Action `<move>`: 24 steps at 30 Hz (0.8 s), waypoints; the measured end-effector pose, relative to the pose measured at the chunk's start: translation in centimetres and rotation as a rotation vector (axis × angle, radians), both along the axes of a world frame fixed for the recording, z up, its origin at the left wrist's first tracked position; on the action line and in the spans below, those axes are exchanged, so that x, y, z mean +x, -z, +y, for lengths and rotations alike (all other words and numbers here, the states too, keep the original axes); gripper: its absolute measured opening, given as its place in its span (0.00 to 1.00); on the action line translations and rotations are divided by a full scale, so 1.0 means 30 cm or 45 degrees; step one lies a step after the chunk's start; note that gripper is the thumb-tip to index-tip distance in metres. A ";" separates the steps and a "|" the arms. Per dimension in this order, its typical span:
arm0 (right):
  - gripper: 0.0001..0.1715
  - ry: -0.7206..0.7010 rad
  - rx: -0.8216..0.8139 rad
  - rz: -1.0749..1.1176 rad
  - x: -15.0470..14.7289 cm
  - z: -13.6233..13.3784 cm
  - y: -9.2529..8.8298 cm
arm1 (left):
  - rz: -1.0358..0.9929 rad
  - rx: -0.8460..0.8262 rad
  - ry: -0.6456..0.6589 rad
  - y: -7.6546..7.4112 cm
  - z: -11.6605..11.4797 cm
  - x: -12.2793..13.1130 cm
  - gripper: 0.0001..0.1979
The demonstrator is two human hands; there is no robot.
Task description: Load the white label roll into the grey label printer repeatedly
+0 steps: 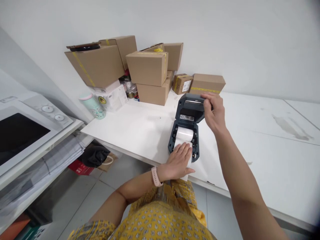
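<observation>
A dark label printer (171, 141) stands on the white table near its front edge, its lid (191, 106) raised. Inside lies a white label roll (185, 134), and its paper strip runs toward the front of the printer. My left hand (178, 158) rests flat on that strip, fingers stretched out. The strip's loose end shows below the hand, past the table edge. My right hand (214, 110) grips the upper right edge of the lid, fingers over the top and thumb on the near side.
Cardboard boxes (147, 68) are stacked against the wall. A mint tumbler (93, 106) leans beside a white box (113, 96) at the left. Further left a microwave (32, 123) sits on a shelf over papers. The table (250, 133) extends to the right.
</observation>
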State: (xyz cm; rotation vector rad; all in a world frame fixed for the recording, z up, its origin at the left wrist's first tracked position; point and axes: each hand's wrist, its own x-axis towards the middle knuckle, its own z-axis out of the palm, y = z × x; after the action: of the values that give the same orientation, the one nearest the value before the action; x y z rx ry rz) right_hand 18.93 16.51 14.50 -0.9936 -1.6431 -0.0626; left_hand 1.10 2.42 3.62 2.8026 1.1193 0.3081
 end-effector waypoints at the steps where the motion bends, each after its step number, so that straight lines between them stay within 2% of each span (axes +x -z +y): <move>1: 0.19 0.002 0.027 -0.010 -0.010 -0.037 0.014 | 0.000 0.032 -0.005 0.007 -0.020 -0.003 0.42; 4: 0.19 0.029 0.121 -0.071 -0.032 -0.138 0.088 | -0.014 0.103 -0.019 0.025 -0.070 -0.012 0.43; 7: 0.22 0.077 0.171 -0.155 -0.038 -0.225 0.214 | -0.054 0.130 -0.048 0.044 -0.111 -0.022 0.41; 10: 0.23 0.114 0.132 -0.230 -0.033 -0.309 0.353 | -0.132 0.127 -0.057 0.061 -0.143 -0.036 0.36; 13: 0.25 0.104 0.037 -0.337 -0.022 -0.384 0.447 | -0.252 0.100 -0.039 0.072 -0.169 -0.057 0.31; 17: 0.34 0.045 -0.036 -0.443 -0.020 -0.453 0.488 | -0.520 0.024 -0.025 0.079 -0.198 -0.082 0.21; 20: 0.38 0.047 -0.044 -0.385 -0.045 -0.481 0.509 | -0.810 -0.001 -0.040 0.067 -0.204 -0.096 0.16; 22: 0.38 0.088 -0.030 -0.317 -0.072 -0.492 0.535 | -1.006 0.089 -0.063 0.035 -0.187 -0.108 0.14; 24: 0.37 0.139 -0.018 -0.254 -0.097 -0.497 0.564 | -1.176 0.272 -0.102 -0.020 -0.142 -0.121 0.12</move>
State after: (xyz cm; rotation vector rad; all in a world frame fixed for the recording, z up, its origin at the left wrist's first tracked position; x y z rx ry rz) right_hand 16.01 1.60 -2.42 -1.1165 -1.7699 -0.2304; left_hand -2.53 -1.84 4.21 2.2483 0.9643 1.5849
